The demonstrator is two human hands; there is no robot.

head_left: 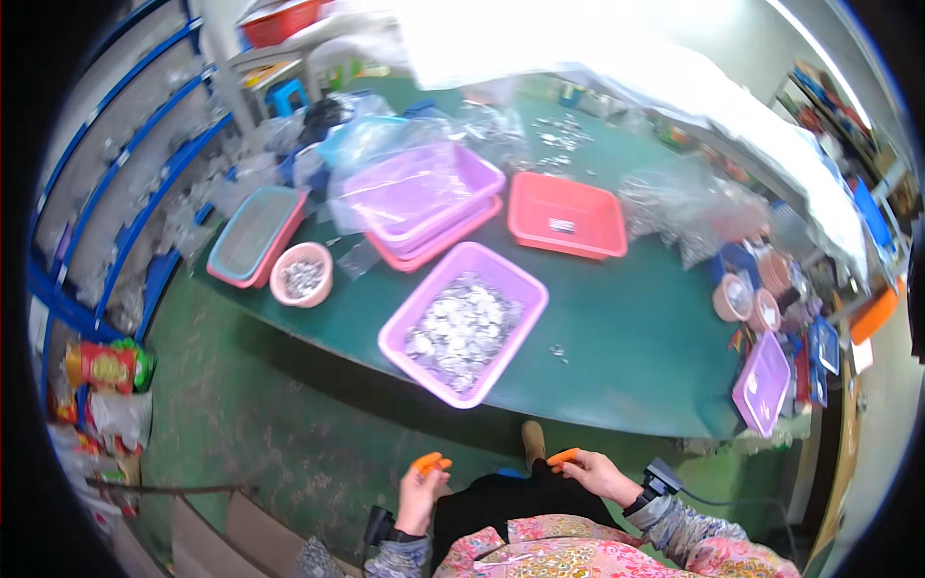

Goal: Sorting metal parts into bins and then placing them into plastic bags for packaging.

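Note:
My left hand (419, 493) is raised over my lap with orange covers on its fingertips. Its fingers are slightly bent and apart, and nothing shows in them. To its right, my right hand (595, 476) points inward, an orange cover on a fingertip; its fingers look loosely stretched and hold nothing visible. Both hands are short of the table's front edge and touch nothing on it. Nearest to them is a purple tray (392, 339) at the edge, heaped with small shiny silvery pieces (462, 323). A few loose pieces (558, 353) lie right of the tray.
On the green table (636, 356) stand a red tray (567, 217), stacked purple and pink trays (487, 178), a small pink tub (318, 294) of silvery pieces and a lidded tray (255, 236). Clear bags (689, 202) lie farther back. Blue shelving (106, 183) borders the left.

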